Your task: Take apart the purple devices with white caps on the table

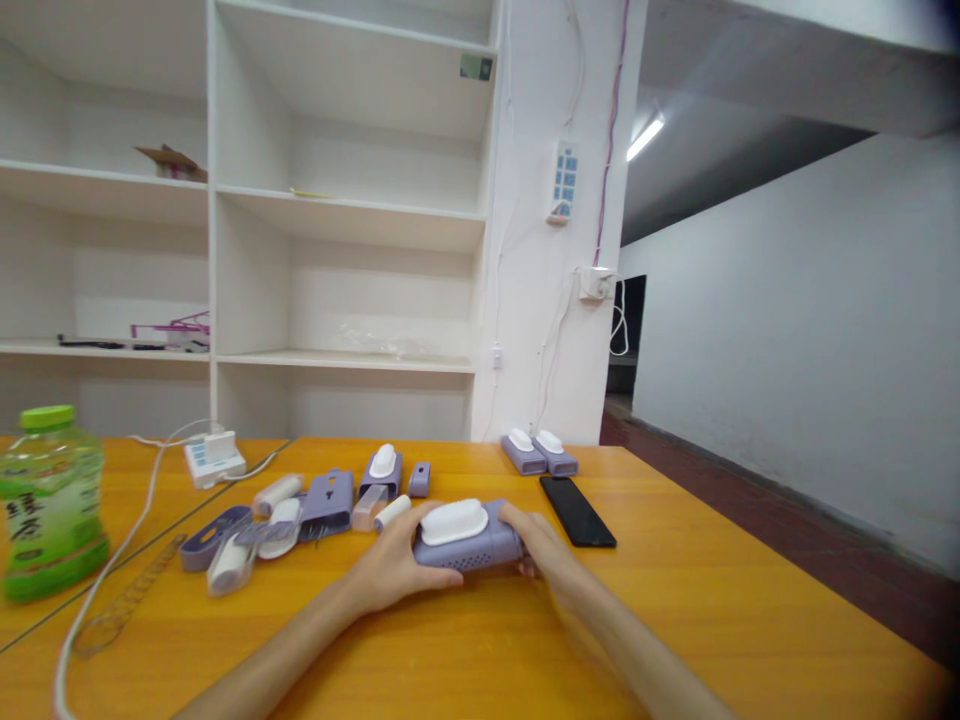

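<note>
We rest on the orange table (675, 600), where our left hand (390, 570) and right hand (544, 548) clasp the purple device (469, 545) from either end, fingers curled against its sides. A black phone (577, 510) lies just beside our right hand; 2 similar devices (538, 452) sit farther back.

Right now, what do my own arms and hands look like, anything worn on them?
Both forearms are bare as far as the picture shows: no sleeves, gloves, watch or bands visible. The left hand and right hand are bare too, with no rings that can be made out. The right forearm is slightly blurred, so fine detail there is unclear.
</note>
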